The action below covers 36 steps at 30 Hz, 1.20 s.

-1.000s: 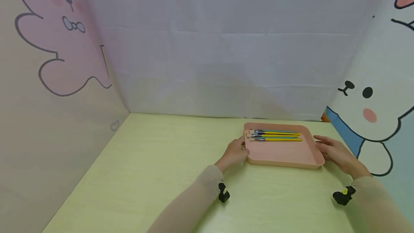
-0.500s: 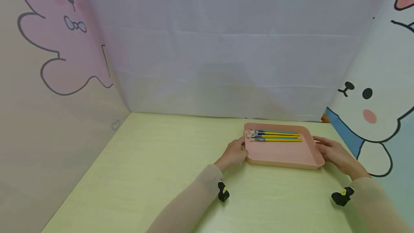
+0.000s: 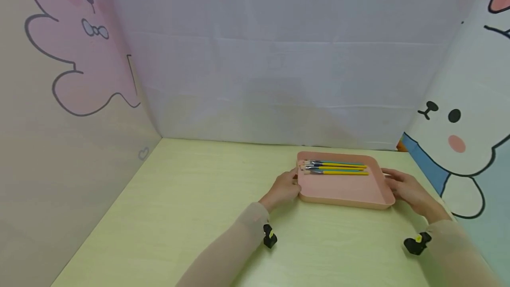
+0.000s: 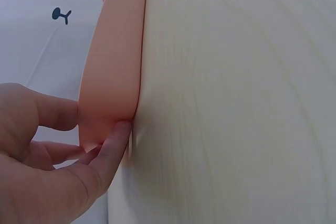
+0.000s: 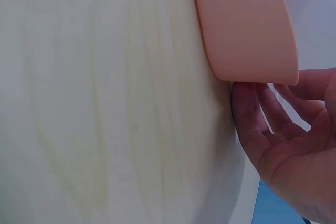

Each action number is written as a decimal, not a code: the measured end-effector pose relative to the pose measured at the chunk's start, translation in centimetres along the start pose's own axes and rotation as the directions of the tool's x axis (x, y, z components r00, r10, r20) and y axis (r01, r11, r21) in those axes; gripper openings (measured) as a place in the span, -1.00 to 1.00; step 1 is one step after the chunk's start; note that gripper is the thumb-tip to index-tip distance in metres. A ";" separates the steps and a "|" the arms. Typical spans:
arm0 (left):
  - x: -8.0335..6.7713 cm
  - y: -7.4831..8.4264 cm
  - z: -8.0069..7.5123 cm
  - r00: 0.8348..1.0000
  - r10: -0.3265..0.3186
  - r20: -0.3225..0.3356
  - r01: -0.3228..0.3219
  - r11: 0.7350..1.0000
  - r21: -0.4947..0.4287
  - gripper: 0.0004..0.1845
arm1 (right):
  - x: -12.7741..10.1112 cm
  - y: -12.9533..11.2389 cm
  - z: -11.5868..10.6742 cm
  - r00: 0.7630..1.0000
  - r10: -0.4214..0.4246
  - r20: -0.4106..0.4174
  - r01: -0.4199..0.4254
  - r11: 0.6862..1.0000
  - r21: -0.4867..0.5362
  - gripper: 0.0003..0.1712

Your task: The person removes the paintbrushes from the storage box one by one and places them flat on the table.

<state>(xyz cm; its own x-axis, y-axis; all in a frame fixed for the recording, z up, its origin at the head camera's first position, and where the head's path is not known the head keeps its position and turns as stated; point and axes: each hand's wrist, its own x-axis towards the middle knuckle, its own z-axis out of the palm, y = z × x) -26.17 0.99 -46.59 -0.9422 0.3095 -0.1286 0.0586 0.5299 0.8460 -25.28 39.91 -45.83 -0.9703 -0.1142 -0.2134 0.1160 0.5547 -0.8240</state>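
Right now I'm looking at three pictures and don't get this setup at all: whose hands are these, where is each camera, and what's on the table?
There is no machine here: a person works with two bare hands. The wide picture comes from a camera on the person's head, looking forward and down. The two close-ups come from cameras on the wrists, the small black clips you see on the sleeves.

On the pale green table sits a pink tray, with a few yellow-handled paintbrushes lying side by side along its far edge. Cartoon-printed panels stand around the table.

The left hand holds the tray's left edge; its wrist view shows thumb and fingers pinching the rim. The right hand is at the right edge, fingers touching the tray's corner; whether it grips there I cannot tell.
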 end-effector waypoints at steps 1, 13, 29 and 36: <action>-0.1 -0.1 -0.1 1.000 -0.001 0.001 0.001 1.000 -0.002 -0.21 | 0.0 -0.1 0.1 1.000 0.005 0.001 -0.005 1.000 0.000 -0.25; -0.6 -1.0 -1.6 1.000 0.005 0.017 -0.005 1.000 0.027 -0.19 | 0.0 -1.3 1.3 1.000 0.019 0.015 -0.019 0.999 0.025 -0.24; -2.2 -2.9 -4.3 0.999 -0.003 0.035 0.002 0.999 0.042 -0.20 | 0.2 -3.1 3.5 0.998 -0.015 0.059 0.011 0.999 0.053 -0.30; -2.8 -3.7 -5.7 0.999 -0.005 0.044 0.004 0.999 0.039 -0.21 | 0.4 -4.0 4.8 0.998 -0.021 0.067 0.016 0.997 0.077 -0.30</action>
<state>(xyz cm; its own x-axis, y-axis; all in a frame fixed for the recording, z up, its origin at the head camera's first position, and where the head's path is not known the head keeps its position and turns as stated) -25.63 -6.34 -46.45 -0.9269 0.3413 -0.1558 0.0682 0.5615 0.8246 -25.07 33.70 -45.13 -0.9561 -0.1805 -0.2306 0.1166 0.4876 -0.8652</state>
